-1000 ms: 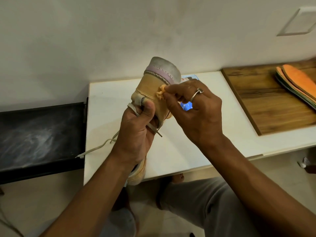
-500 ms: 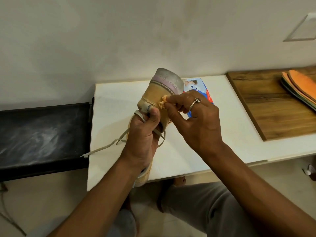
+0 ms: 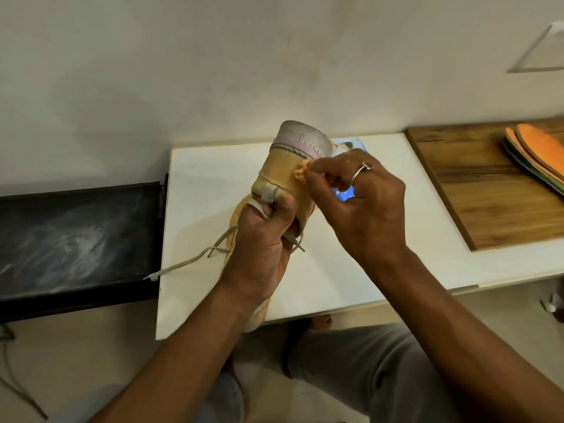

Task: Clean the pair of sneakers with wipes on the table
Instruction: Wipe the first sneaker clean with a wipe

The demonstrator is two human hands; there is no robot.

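A plain pale wall rises behind a white table [image 3: 213, 178], with a black bench [image 3: 76, 233] to its left and a wooden board [image 3: 473, 193] to its right carrying a stack of orange insoles [image 3: 537, 151]. A seated person holds one tan sneaker [image 3: 283, 166] above the table, its grey toe pointing up and away. The left hand [image 3: 262, 239] is wrapped around the middle of the shoe, thumb pressed on the front near the laces, and a loose lace [image 3: 189, 261] trails off the table's left edge. The right hand [image 3: 363, 209], which wears a ring [image 3: 360, 172], pinches a small crumpled wipe [image 3: 300, 172], now stained orange, against the shoe's side just below the purple band. Over the last second the wipe has barely shifted on the shoe, and both grips look the same. That suggests short scrubbing strokes on one stubborn patch. A blue packet [image 3: 348, 145], probably the wipes, lies on the table behind the right hand. The grey toe looks smudged, so this shoe seems unfinished, and the other sneaker is not in view.
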